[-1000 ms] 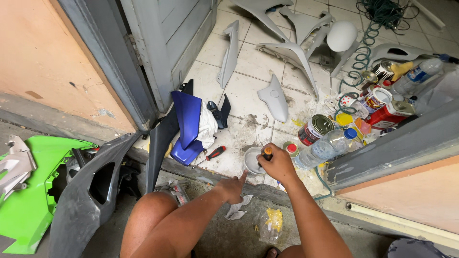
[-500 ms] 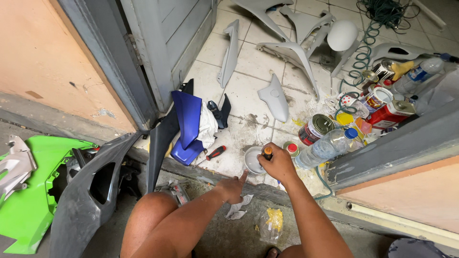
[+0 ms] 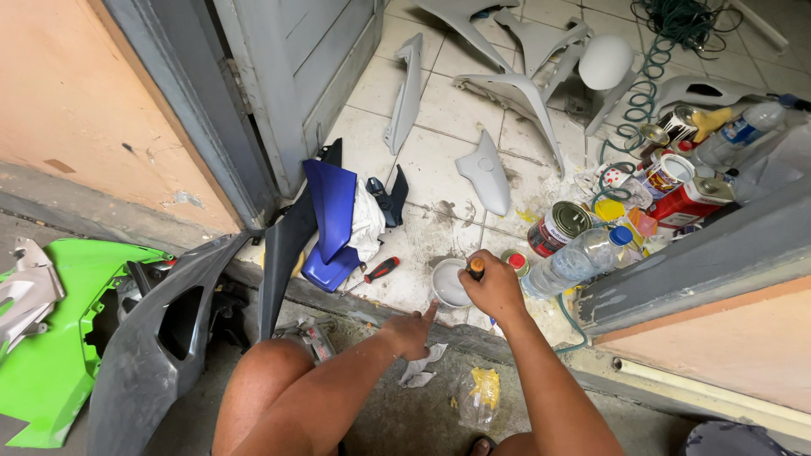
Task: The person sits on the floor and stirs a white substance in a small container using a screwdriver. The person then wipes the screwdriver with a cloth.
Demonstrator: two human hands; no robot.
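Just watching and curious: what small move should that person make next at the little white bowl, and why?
Probably keep stirring gently: the right hand holds a stick-like tool upright at the white bowl, while the left hand touches its rim with one finger, steadying it.

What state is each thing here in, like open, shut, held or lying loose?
Right hand: closed around a stick over the cup.
Left hand: finger touching the cup's rim.
White cup: upright, open.
Plastic bottle: lying, blue-capped.
Tin can: tilted, lidded.
Screwdriver: lying loose.
Door: open.
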